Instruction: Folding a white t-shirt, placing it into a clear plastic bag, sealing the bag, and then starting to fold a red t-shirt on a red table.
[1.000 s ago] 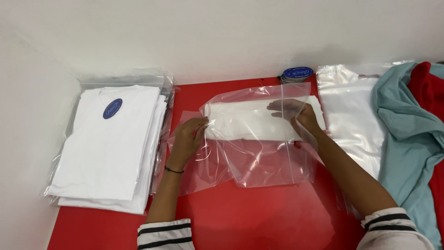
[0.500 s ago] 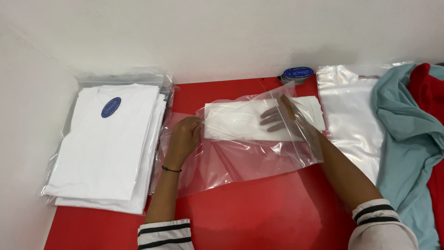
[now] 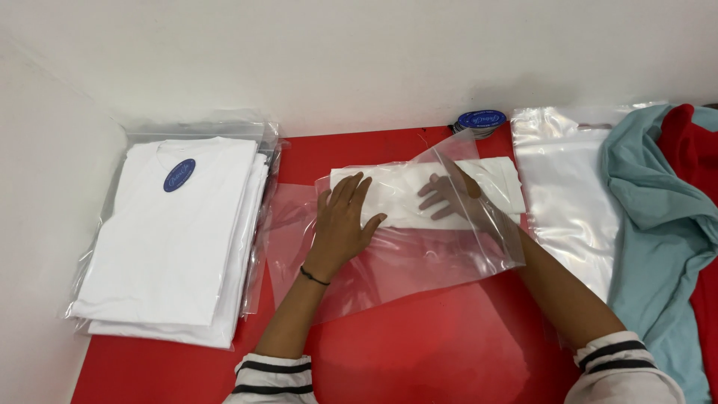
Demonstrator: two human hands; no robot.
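Note:
A clear plastic bag (image 3: pixel 404 262) lies on the red table (image 3: pixel 449 352) with a folded white garment (image 3: pixel 490 183) partly inside it. My left hand (image 3: pixel 340 221) lies flat on top of the bag, fingers spread, pressing on the garment's left end. My right hand (image 3: pixel 445 196) is inside the bag, seen through the plastic, fingers spread on the white garment. The bag's right flap lifts over my right forearm.
A stack of bagged white shirts (image 3: pixel 172 239) with a blue oval sticker lies at the left. Empty clear bags (image 3: pixel 568 187) lie at the right, beside teal cloth (image 3: pixel 658 224) and red cloth (image 3: pixel 692 150). A roll of blue stickers (image 3: pixel 479 121) sits by the white wall.
My left hand moved from the bag's left edge onto the top of the bag and flattened. My right hand went deeper inside the bag, and the bag slid over the garment.

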